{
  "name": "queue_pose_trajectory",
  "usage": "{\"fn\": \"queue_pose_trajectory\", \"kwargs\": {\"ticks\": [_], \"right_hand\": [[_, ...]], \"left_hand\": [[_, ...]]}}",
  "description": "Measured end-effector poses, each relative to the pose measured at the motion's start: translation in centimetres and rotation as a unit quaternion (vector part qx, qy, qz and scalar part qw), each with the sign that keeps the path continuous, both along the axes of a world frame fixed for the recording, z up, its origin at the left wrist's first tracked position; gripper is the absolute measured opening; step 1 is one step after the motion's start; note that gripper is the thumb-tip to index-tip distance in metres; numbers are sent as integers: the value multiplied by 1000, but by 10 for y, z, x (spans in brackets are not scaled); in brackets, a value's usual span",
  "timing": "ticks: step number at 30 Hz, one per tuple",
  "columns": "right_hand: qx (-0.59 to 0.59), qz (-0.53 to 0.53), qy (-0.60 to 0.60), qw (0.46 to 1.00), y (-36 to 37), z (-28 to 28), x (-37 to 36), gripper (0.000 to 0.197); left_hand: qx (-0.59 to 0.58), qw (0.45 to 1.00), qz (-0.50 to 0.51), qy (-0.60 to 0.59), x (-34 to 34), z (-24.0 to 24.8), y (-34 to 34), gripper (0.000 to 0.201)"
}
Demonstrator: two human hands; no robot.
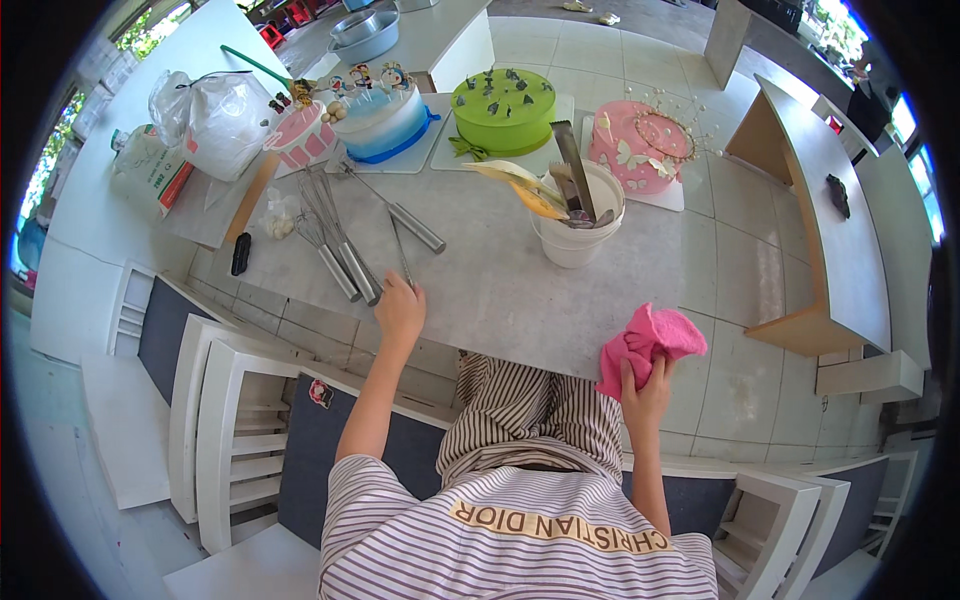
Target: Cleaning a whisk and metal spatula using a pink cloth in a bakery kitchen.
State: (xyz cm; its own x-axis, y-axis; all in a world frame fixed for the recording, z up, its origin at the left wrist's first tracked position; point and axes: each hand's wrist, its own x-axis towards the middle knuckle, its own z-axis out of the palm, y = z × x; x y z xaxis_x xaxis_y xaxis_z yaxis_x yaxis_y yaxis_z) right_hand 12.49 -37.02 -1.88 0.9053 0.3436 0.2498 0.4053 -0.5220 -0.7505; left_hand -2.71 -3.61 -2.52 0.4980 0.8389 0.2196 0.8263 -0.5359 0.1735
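My left hand [401,313], at the near edge of the grey table, is closed around the end of a slim metal tool [401,250]; its kind is not clear. Just left of it lie several wire whisks [345,255] with steel handles, and another steel-handled whisk [418,228] rests beyond. At the table's right front corner, my right hand [646,388] grips a bunched pink cloth [655,343]. Between the hands and farther back stands a white bucket [572,245] holding upright spatulas and other flat tools [570,175].
Along the back stand a blue-and-white cake [380,120], a green cake [503,103], a pink cake [635,150] and a pink-striped tub [303,140]. Stuffed plastic bags [215,120] sit at left near a black-handled tool [241,254]. White chairs [215,430] are close behind me.
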Motion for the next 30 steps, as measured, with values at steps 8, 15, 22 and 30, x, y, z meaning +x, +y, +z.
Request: {"fn": "queue_pose_trajectory", "kwargs": {"ticks": [8, 15, 22, 30], "right_hand": [[-75, 29, -122, 989, 0, 1, 1, 32], [-117, 143, -117, 976, -9, 8, 26, 32], [488, 236, 469, 698, -13, 41, 44, 33], [588, 150, 362, 707, 15, 84, 37, 35]], "left_hand": [[-39, 996, 48, 67, -12, 0, 14, 27], [-313, 815, -64, -484, -21, 87, -45, 19], [-351, 758, -339, -433, 55, 141, -142, 20], [-232, 802, -492, -246, 147, 103, -208, 10]]}}
